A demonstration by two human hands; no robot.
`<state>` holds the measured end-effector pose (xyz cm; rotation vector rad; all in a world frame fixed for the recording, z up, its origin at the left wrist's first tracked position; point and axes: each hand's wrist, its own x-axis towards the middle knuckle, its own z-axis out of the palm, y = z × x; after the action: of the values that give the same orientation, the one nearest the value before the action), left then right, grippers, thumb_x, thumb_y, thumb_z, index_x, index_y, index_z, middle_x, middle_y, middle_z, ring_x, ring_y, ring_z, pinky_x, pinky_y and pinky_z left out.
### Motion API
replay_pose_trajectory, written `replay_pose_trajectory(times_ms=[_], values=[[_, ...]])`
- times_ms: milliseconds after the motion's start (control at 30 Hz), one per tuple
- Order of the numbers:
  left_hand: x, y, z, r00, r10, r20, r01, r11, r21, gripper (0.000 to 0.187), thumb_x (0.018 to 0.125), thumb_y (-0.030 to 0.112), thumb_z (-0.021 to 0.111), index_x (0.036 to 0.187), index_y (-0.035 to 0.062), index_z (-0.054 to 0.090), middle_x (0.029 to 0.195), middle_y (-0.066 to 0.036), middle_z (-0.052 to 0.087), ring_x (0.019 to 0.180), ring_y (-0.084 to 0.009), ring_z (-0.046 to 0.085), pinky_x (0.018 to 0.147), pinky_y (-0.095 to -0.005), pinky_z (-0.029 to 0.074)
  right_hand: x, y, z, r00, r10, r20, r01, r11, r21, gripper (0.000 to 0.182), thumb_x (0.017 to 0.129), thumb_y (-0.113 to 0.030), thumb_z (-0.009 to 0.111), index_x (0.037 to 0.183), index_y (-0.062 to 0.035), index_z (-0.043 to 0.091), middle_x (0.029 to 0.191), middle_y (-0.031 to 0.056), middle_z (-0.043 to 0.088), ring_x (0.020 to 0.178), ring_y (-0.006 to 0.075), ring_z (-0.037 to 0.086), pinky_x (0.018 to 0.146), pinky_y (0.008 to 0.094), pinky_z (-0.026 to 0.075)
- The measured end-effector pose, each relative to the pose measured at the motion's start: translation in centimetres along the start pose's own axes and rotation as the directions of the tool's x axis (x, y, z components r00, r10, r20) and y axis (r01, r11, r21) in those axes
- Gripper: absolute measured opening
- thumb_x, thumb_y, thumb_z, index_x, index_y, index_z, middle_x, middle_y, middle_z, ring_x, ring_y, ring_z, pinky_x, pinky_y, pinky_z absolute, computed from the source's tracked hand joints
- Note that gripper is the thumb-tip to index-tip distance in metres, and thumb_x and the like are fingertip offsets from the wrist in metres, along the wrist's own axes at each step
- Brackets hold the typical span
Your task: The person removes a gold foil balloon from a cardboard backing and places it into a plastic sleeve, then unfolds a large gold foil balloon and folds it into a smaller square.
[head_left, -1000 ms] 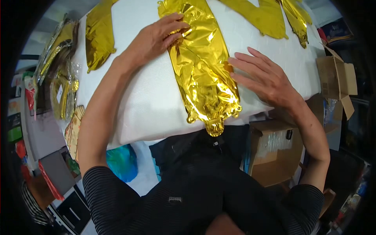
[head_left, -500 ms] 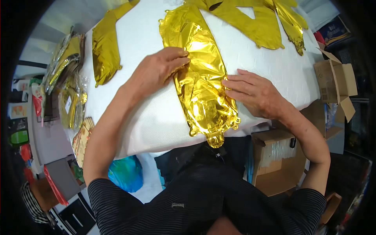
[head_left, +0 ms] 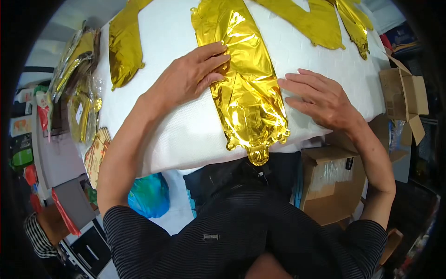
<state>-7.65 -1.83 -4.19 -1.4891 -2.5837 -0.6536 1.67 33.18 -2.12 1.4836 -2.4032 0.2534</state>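
A shiny gold foil balloon (head_left: 248, 93), flat and creased, lies lengthwise on the white-covered table (head_left: 179, 139), its small tab hanging over the front edge. My left hand (head_left: 193, 72) rests on its left edge, fingertips and thumb apart on the foil. Beside the right edge is my right hand (head_left: 320, 97), fingers stretched out and spread, the tips just at the foil's side. Another flat gold balloon (head_left: 125, 51) lies to the left. More gold foil balloons (head_left: 309, 23) lie at the back right, partly cut off by the top of the view.
Clear bags of folded gold foil (head_left: 81, 111) hang at the table's left side. An opened cardboard box (head_left: 395, 93) stands at the right, and another cardboard box (head_left: 334, 186) sits below the front edge. A blue plastic bag (head_left: 148, 195) is on the floor.
My right hand has drawn slightly right, away from the foil. My left hand's fingers have spread a little on the balloon. The whole view has shifted slightly.
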Motion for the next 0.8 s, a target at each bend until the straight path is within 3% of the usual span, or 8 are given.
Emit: replay_pose_trajectory(times_ms=[267,433,533,667,767,800], values=[[-0.2,0.0,0.2,1.000,-0.003,-0.017,0.003,1.000,-0.016,0.037,0.097,0.021,0.070,0.130,0.0067,0.068,0.140,-0.015,0.061,0.122,-0.0339,0.064,0.102,-0.0403,0.055,2.0,-0.2,0.8,0.999,-0.027,0.039,0.031,0.995,-0.095,0.018,0.085,-0.012,0.068,0.101,-0.0048,0.069,0.139,0.0138,0.064,0.127,0.0322,0.064,0.109,0.0461,0.053],[-0.1,0.0,0.3,0.999,0.003,-0.035,-0.003,1.000,-0.019,0.035,0.096,0.020,0.070,0.129,0.0081,0.069,0.140,-0.016,0.061,0.121,-0.0337,0.064,0.102,-0.0400,0.056,3.7,-0.1,2.2,0.986,0.119,-0.116,-0.124,0.991,-0.040,0.027,0.081,-0.007,0.075,0.107,-0.0028,0.069,0.135,0.0132,0.067,0.129,0.0320,0.063,0.111,0.0474,0.052],[-0.1,0.0,0.3,0.999,0.004,-0.039,-0.005,1.000,-0.022,0.034,0.097,0.020,0.070,0.129,0.0088,0.069,0.140,-0.016,0.061,0.121,-0.0336,0.064,0.101,-0.0401,0.056,4.8,0.5,3.1,0.977,0.119,-0.174,-0.136,0.987,-0.085,0.030,0.080,-0.007,0.078,0.108,-0.0041,0.069,0.134,0.0127,0.068,0.129,0.0320,0.063,0.111,0.0468,0.051],[-0.1,0.0,0.2,0.999,-0.003,-0.035,0.003,1.000,-0.012,0.035,0.097,0.022,0.070,0.129,0.0093,0.069,0.140,-0.015,0.061,0.122,-0.0333,0.064,0.102,-0.0398,0.055,4.5,1.9,3.6,0.995,0.064,-0.076,-0.067,0.997,-0.039,0.032,0.079,-0.007,0.078,0.110,-0.0074,0.071,0.133,0.0112,0.069,0.128,0.0299,0.064,0.112,0.0453,0.051],[-0.2,0.1,0.2,0.999,-0.011,-0.030,0.011,1.000,-0.001,0.037,0.096,0.023,0.070,0.130,0.0094,0.069,0.142,-0.014,0.061,0.124,-0.0332,0.064,0.103,-0.0396,0.055,4.2,2.5,4.7,0.993,0.069,-0.101,-0.063,0.996,0.065,0.030,0.079,-0.006,0.078,0.109,-0.0090,0.072,0.122,0.0078,0.074,0.118,0.0280,0.070,0.104,0.0415,0.056],[-0.2,0.1,0.2,1.000,-0.015,-0.022,0.015,1.000,0.005,0.038,0.096,0.024,0.071,0.131,0.0095,0.069,0.143,-0.014,0.060,0.125,-0.0333,0.063,0.103,-0.0395,0.055,4.2,2.8,4.9,0.980,0.138,-0.146,-0.117,0.983,0.145,0.029,0.080,-0.007,0.079,0.108,-0.0081,0.072,0.113,0.0081,0.076,0.107,0.0278,0.073,0.094,0.0396,0.059]])
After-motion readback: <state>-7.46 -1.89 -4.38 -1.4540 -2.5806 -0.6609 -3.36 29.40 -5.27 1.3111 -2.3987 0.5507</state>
